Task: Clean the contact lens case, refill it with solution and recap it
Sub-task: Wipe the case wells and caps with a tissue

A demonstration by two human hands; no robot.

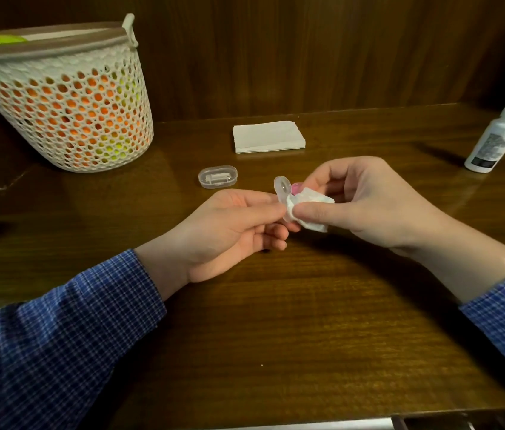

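- Left hand (229, 225) pinches the open lens case (283, 190) above the table (276, 321).
- Right hand (366, 200) grips a crumpled tissue (308, 209) against it.
- Risk: hard rubbing could twist the case loose (a light pinch).

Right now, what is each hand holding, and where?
Left hand pinches the contact lens case by its lower edge; right hand grips a crumpled tissue against it.

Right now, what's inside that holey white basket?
Through the holes of the basket show orange and yellow-green things, and something green peeks over the rim. What they are stays hidden behind the wall.
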